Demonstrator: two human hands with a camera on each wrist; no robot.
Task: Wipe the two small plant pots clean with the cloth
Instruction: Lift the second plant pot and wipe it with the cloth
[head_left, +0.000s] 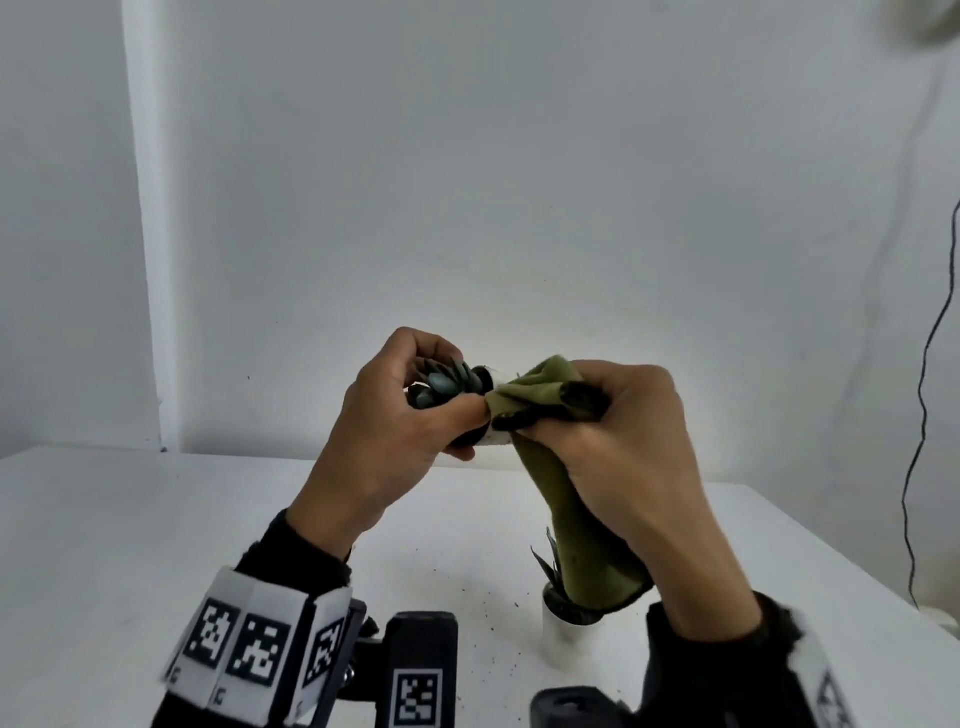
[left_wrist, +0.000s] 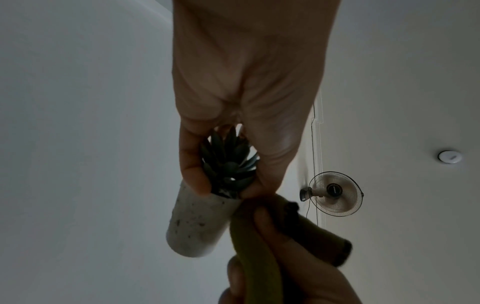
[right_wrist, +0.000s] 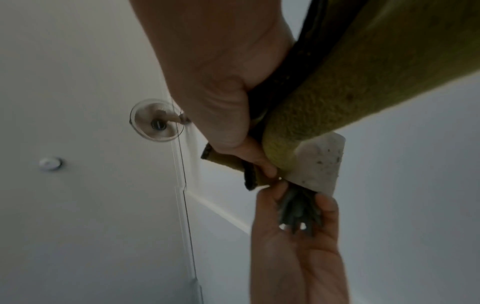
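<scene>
Left hand (head_left: 395, 415), fingers curled round the rim end of a small white pot (left_wrist: 197, 222), holds it lifted above the table; the pot's long axis lies roughly level, its dark-green plant (head_left: 447, 384) pointing left into the palm, its base pointing right toward the other hand; dark specks mark its wall. Right hand (head_left: 623, 447), clenched on an olive-green cloth (head_left: 545, 400), presses the cloth against the pot's side; the cloth's free end hangs down in front of a second white pot (head_left: 569, 631), which stands upright on the table nearer the body. White table (head_left: 156, 519), sprinkled with dark crumbs; black-and-white square markers on both wrist bands, no legible writing; plain white wall (head_left: 467, 182) beyond; a wall fan (left_wrist: 335, 194) and a black cable (head_left: 919, 415) to the right.
</scene>
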